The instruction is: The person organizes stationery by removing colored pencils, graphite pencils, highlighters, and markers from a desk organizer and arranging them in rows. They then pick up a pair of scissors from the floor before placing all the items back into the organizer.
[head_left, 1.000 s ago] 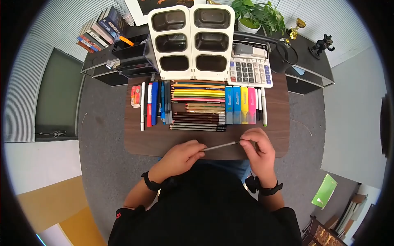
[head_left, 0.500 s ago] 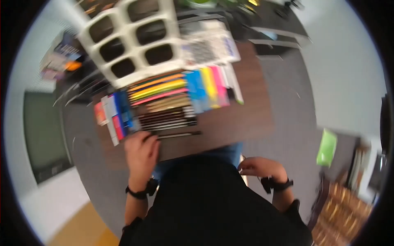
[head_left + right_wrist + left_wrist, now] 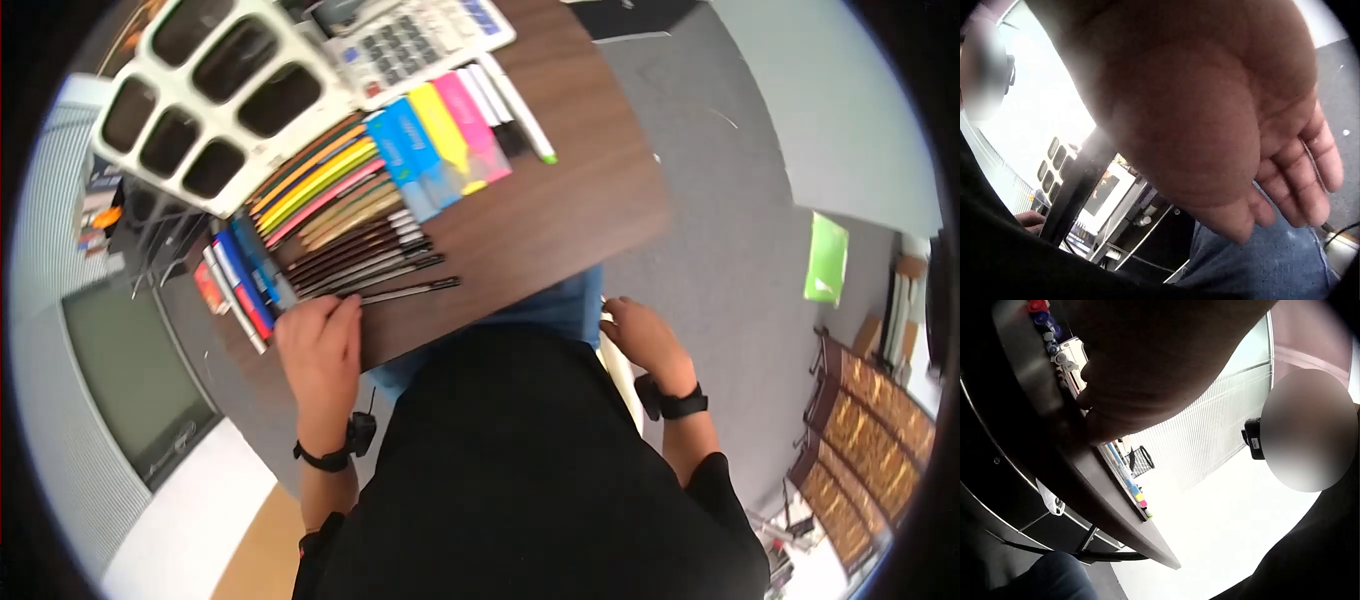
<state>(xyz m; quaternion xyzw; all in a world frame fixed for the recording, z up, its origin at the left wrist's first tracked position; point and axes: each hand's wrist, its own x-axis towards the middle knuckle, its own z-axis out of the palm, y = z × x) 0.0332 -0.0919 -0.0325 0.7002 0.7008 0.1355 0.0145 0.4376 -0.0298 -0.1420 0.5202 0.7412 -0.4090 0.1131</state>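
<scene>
At the front left of the table, my left hand (image 3: 318,345) has its fingertips at the left end of a grey pencil (image 3: 415,290), pinching it low over the wood. This pencil lies slightly apart from the row of dark and grey pencils (image 3: 350,250) behind it. In the left wrist view the hand (image 3: 1141,369) hides its own fingertips. My right hand (image 3: 645,338) hangs off the table beside the thigh, holding nothing; the right wrist view shows its fingers (image 3: 1300,187) loosely extended near the jeans (image 3: 1241,256).
Behind the pencils stands a white organizer (image 3: 270,150) with several dark compartments, a calculator (image 3: 400,50) to its right. Highlighters (image 3: 440,125) and white pens (image 3: 515,105) lie right of the coloured pencils (image 3: 315,185). Blue and red markers (image 3: 240,270) lie left.
The pencil went from between both hands to the table beside the pencil row, with the left hand at its end. The right hand let go and dropped beside the thigh. The head view turned.
</scene>
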